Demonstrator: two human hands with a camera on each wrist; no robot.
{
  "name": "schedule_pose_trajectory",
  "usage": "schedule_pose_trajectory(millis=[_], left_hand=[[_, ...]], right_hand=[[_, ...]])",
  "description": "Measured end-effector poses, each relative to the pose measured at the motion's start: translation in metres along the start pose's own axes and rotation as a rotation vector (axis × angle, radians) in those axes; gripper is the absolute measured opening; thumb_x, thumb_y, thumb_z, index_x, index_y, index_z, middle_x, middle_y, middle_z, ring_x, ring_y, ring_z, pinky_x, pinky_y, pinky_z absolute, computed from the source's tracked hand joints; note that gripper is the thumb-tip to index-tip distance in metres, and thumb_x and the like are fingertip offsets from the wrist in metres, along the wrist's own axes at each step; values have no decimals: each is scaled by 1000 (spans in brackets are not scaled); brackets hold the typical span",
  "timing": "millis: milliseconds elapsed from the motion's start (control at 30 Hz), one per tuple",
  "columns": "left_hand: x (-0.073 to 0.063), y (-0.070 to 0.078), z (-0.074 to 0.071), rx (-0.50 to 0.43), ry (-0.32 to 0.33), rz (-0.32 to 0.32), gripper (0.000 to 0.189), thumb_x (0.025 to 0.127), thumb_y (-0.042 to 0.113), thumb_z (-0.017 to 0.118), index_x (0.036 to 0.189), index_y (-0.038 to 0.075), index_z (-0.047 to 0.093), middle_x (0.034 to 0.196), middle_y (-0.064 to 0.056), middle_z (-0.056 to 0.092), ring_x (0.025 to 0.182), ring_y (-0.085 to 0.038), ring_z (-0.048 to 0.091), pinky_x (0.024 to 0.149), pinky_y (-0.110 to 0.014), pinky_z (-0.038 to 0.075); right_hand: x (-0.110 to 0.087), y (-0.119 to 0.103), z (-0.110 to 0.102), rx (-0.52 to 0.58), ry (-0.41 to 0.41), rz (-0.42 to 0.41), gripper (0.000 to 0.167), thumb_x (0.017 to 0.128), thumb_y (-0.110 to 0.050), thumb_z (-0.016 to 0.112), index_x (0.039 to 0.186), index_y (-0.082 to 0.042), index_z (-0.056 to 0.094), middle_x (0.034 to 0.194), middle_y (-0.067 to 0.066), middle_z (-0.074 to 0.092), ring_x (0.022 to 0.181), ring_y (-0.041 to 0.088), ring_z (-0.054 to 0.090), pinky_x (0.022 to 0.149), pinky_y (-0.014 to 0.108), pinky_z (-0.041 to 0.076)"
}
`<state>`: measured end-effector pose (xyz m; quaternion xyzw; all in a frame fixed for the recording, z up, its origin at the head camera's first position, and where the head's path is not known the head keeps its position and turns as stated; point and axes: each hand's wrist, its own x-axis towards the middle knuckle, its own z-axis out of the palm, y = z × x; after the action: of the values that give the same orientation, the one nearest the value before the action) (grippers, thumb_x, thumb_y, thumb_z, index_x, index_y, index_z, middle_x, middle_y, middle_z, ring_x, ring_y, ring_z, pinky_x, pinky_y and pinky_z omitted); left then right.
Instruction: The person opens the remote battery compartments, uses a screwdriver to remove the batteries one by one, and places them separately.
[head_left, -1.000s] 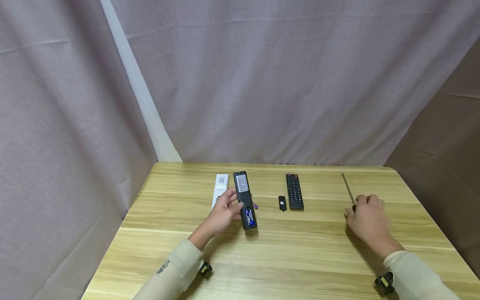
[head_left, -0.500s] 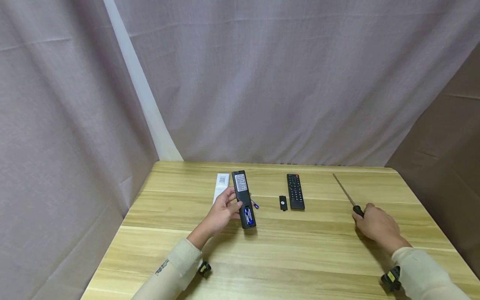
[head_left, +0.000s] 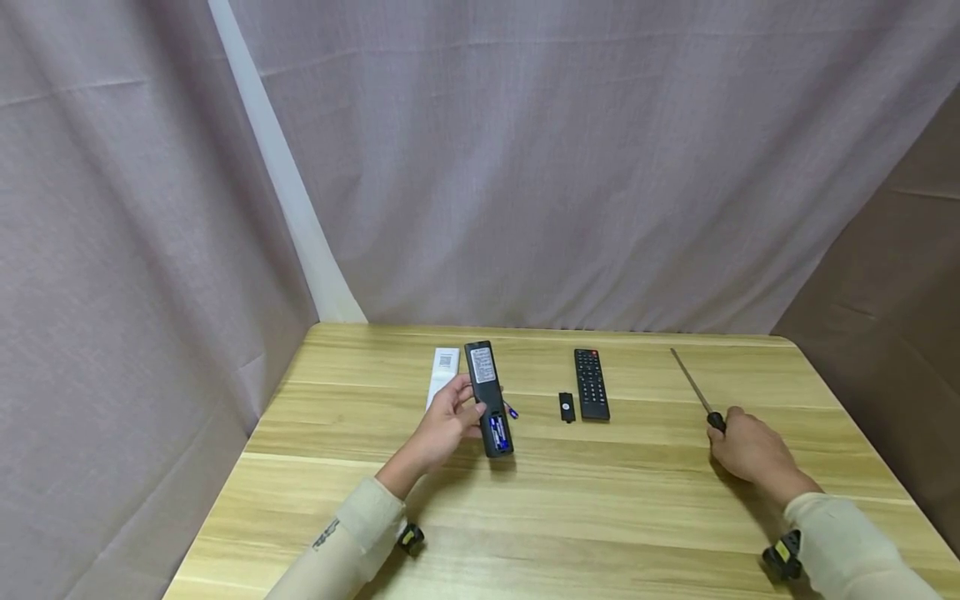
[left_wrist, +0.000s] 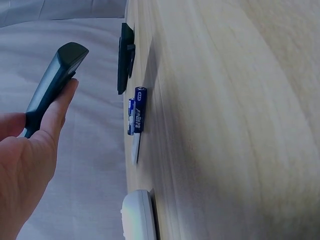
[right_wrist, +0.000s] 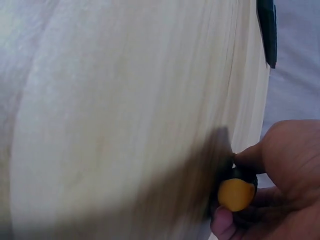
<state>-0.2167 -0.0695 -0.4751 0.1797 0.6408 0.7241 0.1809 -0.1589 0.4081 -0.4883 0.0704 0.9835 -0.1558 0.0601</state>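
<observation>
Head view: the left hand [head_left: 446,425] grips a black remote [head_left: 483,390] above the bench [head_left: 600,517], its back showing with the compartment uncovered and blue cells [head_left: 499,432] inside. The right hand [head_left: 752,447] has its fingers round the dark handle of a screwdriver [head_left: 694,385], shaft pointing away from the person; whether the tip touches the wood, I cannot tell. Just beyond the left hand lie a white remote [head_left: 444,367] and loose blue batteries [left_wrist: 140,107]. Between the hands, a small black cover [head_left: 567,407] sits just beside a second black remote [head_left: 592,385], buttons up. Behind hangs a greyish curtain [head_left: 525,167].
</observation>
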Motion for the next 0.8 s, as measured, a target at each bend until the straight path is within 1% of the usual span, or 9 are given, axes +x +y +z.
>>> schedule_pose_trajectory(millis=[100,200,300,400,467,633,700,800], left_hand=[[1,0,0,1,13,4,46,107,-5,45,153,-4,39,157,-35,50,117,-36,74,98,-54,66],[2,1,1,-8,17,13,47,107,-5,45,154,-2,39,154,-34,53,120,-42,73,97,-53,66],[5,1,3,-28,11,27,49,108,-5,44,156,0,37,151,-37,54,124,-50,69,98,-52,66],[7,1,4,-48,5,35,50,108,-4,43,157,2,35,151,-39,53,127,-54,66,101,-53,64],[9,2,6,-57,13,33,50,109,-4,44,157,4,36,152,-38,54,127,-51,67,103,-53,64],[15,4,11,-67,36,27,48,110,-2,44,156,6,38,153,-36,54,124,-30,71,107,-54,61],[17,6,13,-67,39,30,47,110,-1,44,156,7,39,154,-35,54,123,-27,71,107,-55,61],[20,7,16,-66,47,34,45,110,0,45,155,8,40,153,-32,57,123,-26,71,107,-54,61]], right_hand=[[1,1,1,19,10,8,37,107,-22,48,104,15,51,87,29,64,77,39,64,66,54,54],[2,-1,2,59,37,13,40,109,-23,46,107,17,49,84,28,62,75,37,60,64,49,52],[0,-8,2,105,70,-7,40,111,-26,45,106,14,49,81,23,60,73,34,57,61,43,49],[-3,-20,3,155,97,-52,38,112,-28,45,105,9,50,79,17,59,71,30,56,59,37,45],[-7,-32,2,194,104,-80,36,113,-27,45,105,8,49,79,13,57,70,26,54,58,32,42],[-18,-68,0,276,138,-149,30,113,-25,49,108,5,51,77,7,55,65,20,51,51,28,40],[-24,-82,-2,298,149,-182,28,113,-25,49,110,3,52,76,6,54,63,17,49,50,26,40],[-31,-103,-2,318,167,-229,26,114,-25,50,112,1,53,76,5,54,62,15,48,49,25,40]])
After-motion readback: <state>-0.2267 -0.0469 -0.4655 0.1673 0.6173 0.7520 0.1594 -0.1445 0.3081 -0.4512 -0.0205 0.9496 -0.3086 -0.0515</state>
